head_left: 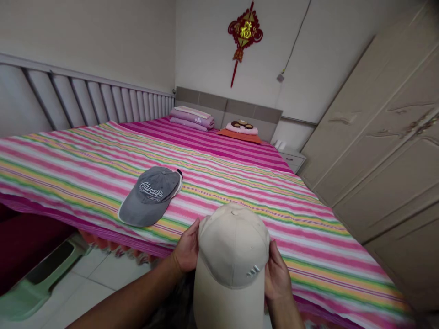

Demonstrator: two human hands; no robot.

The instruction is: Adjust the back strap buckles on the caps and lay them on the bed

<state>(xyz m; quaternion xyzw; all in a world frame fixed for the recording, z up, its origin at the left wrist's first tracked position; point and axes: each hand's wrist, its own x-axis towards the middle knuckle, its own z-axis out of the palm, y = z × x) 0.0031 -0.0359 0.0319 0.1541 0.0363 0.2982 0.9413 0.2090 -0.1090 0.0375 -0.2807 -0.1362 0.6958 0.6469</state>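
Note:
A cream baseball cap (230, 256) is held in front of me over the near edge of the striped bed (240, 183), brim toward me. My left hand (187, 249) grips its left side and my right hand (278, 274) grips its right side, fingers wrapped round the crown. A grey cap (151, 195) with white lettering lies flat on the bedspread to the left, apart from both hands.
Folded purple bedding (194, 118) and an orange pillow (242, 132) lie at the head of the bed. A beige wardrobe (384, 151) fills the right side. A green plastic stool (37, 278) stands on the tiled floor at the lower left. A nightstand (291, 157) sits by the headboard.

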